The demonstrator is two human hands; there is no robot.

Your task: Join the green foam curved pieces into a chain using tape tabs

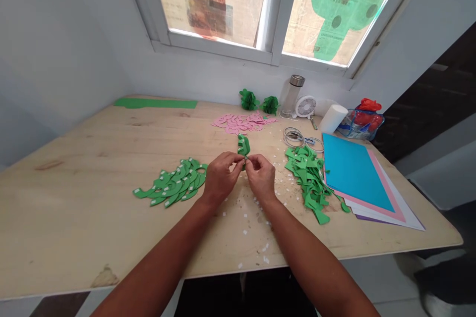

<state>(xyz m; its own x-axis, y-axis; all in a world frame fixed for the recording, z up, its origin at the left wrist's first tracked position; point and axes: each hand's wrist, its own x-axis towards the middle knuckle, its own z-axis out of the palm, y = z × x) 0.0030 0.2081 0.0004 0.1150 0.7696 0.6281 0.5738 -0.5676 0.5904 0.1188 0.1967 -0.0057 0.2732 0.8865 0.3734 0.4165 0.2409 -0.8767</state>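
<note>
My left hand (222,172) and my right hand (261,173) meet at the middle of the table, thumbs and fingertips pinched together on a small green foam cutout (244,164), mostly hidden by the fingers. Just beyond the fingertips lies another green foam cutout (243,144) with white squares on it. Left of my left hand, a fanned pile of curved green cutouts (178,182) carries small white squares. To the right of my right hand is a heap of green foam scraps (308,178). Tiny white squares (245,232) are scattered beneath and between my forearms.
Pink cutouts (241,122) lie farther back, before two green folded-paper shapes (249,100). Scissors (295,137), a glass bottle (292,95), a small fan (305,106), a white roll (333,119) and a clear bag (360,121) stand at the right. Coloured sheets (359,171) lie nearer; a green strip (156,103) lies back left.
</note>
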